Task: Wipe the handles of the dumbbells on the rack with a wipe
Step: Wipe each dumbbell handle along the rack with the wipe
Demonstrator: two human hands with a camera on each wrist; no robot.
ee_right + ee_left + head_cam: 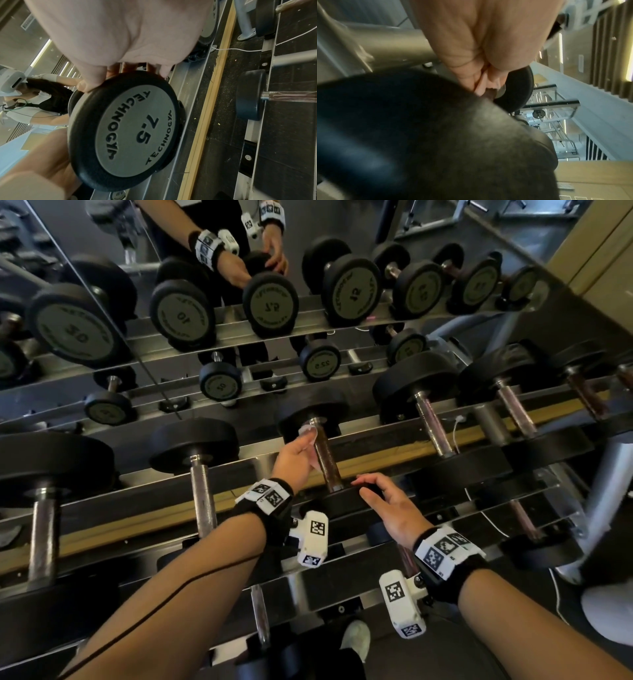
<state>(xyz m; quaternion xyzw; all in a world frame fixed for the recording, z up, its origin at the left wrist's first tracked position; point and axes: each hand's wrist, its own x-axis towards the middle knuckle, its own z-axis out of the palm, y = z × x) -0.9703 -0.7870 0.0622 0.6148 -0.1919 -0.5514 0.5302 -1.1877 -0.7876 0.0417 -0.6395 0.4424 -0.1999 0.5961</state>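
A black 7.5 dumbbell lies on the rack's top tier; its brown-stained handle (pixel 327 463) runs away from me. My left hand (pixel 306 446) wraps a pale wipe (pixel 307 432) against the handle's left side, close to the far head (pixel 313 412). In the left wrist view the fingers (pixel 481 83) curl at the handle (pixel 489 94), and the wipe is hidden there. My right hand (pixel 368 487) lies over the near head (pixel 346 501). In the right wrist view the thumb and fingers of the right hand (pixel 106 77) clasp the rim of that head (pixel 130 129).
Other dumbbells lie to the left (pixel 202 491) and right (pixel 431 426) on the same tier, with more on the lower tier (pixel 260 618). A mirror (pixel 102 302) behind the rack reflects everything. A white cable (pixel 457 422) trails across the rails. My shoe (pixel 358 638) is below.
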